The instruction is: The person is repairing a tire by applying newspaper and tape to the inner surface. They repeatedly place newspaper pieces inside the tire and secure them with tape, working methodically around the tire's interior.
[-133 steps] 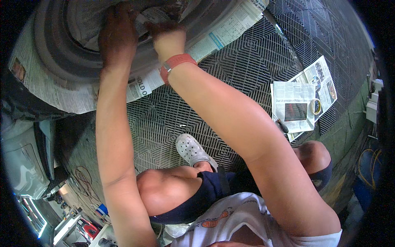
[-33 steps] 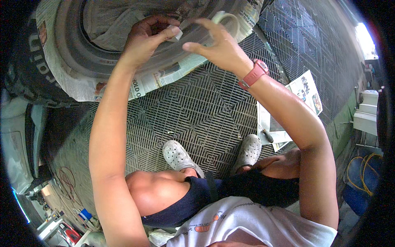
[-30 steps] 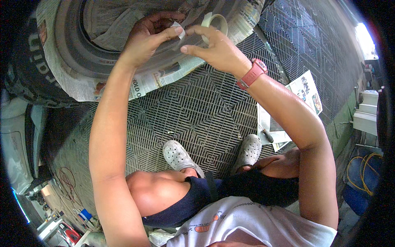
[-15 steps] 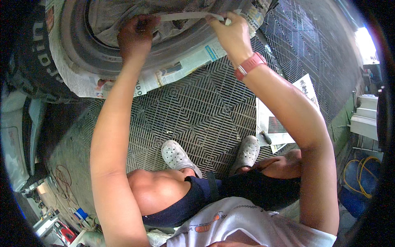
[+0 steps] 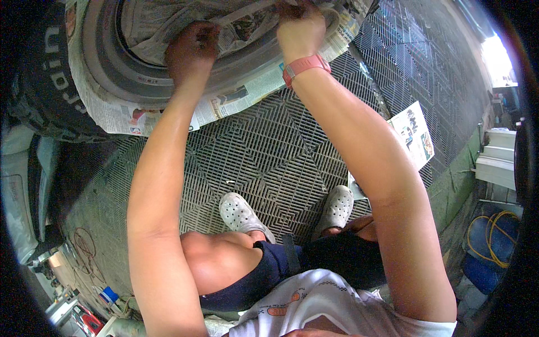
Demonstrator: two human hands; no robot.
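Note:
A wheel rim (image 5: 149, 81) fills the top left, with newspaper (image 5: 236, 104) around its outer edge and more newspaper (image 5: 149, 28) covering its inside. My left hand (image 5: 193, 50) is closed at the rim's inner edge, its fingers pinching one end of a pale strip of masking tape (image 5: 238, 15). The strip slants up to my right hand (image 5: 301, 35), which is closed on the other end near the top edge. That hand is slightly blurred and its fingertips are partly in shadow. A red watch (image 5: 303, 67) is on my right wrist.
The black tyre (image 5: 50, 84) stands at the left beside the rim. Grey slatted floor tiles (image 5: 252, 151) lie below. A printed sheet (image 5: 414, 132) rests on the floor at the right, partly behind my arm. A blue container (image 5: 491, 241) with a yellow hose stands at far right.
My right hand has moved left and up, farther over the rim, turning with the tape. The left hand has shifted slightly down and right. The strip now slants instead of running nearly level.

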